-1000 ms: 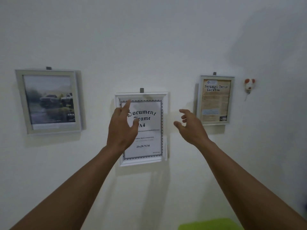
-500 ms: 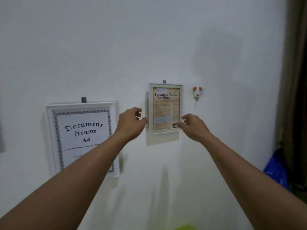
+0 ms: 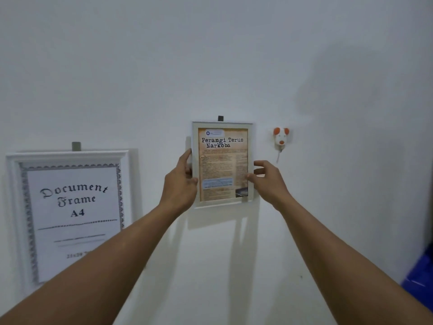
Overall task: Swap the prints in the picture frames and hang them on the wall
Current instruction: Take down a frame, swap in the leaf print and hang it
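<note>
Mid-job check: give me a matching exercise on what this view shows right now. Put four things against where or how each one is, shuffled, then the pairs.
Things:
1. Narkoba frame
2. Document Frame A4 frame
3. mouse-shaped ornament
4. blue object

Places or states:
A. at the bottom right edge of the view
B. on the wall at the left, no hand on it
C. left hand and right hand on its side edges
D. on the wall just right of the Narkoba frame

Pairs: 1-C; 2-B; 3-D; 4-A
</note>
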